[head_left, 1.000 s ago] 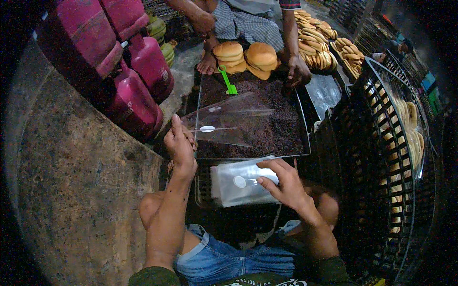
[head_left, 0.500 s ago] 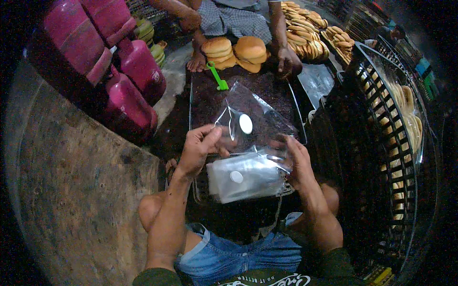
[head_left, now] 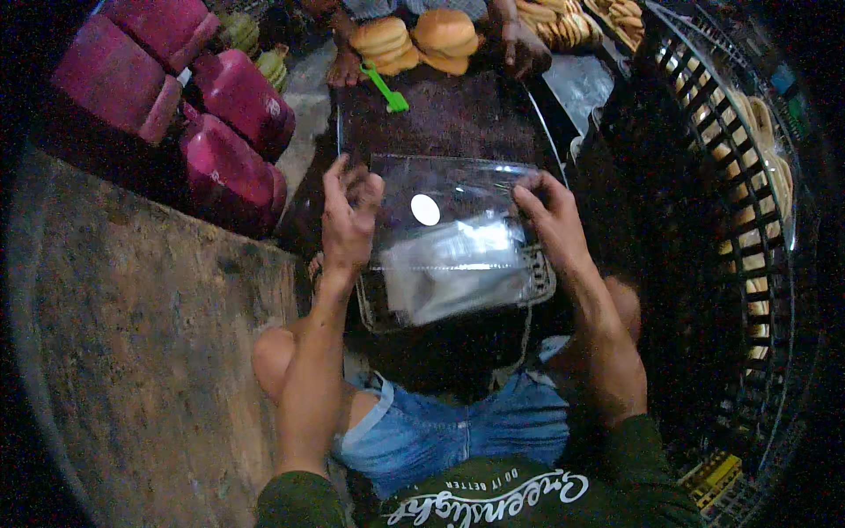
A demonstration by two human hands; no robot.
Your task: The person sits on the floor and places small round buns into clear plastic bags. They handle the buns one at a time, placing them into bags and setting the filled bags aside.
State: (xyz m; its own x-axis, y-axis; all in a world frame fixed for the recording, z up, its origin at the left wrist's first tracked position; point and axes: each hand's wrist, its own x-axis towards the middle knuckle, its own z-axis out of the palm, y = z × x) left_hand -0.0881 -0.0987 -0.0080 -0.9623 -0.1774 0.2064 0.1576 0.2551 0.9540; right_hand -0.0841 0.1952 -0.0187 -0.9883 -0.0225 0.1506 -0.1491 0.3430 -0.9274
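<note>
Ok so the clear plastic bag point(head_left: 466, 183) is stretched out between the two hands, overlapping the near end of the dark tray point(head_left: 449, 123) and part of the pile of clear bags point(head_left: 458, 295) in this view. Right hand point(head_left: 556, 222) looks like it's pinching the bag's right edge, thumb against fingers. Left hand point(head_left: 350, 216) is up by the left edge, fingers loosely bent and blurry, so I honestly can't tell if it has a grip or is just touching.

Tips imo: keep that right pinch light and near the edge, since thin film like this probably creases and clings. Get a sure hold on the left too, and keep the sheet off the pile so a second bag doesn't stick to it.

Stuff around: a green scoop point(head_left: 387, 92) lies on the tray, with two stacks of buns point(head_left: 447, 40) at the far end and a co-worker's hand point(head_left: 525, 60) just beside. Pink gas cylinders point(head_left: 233, 97) on the left, well apart. Tall black crate point(head_left: 717, 136) on the right, so I'd watch that elbow.
</note>
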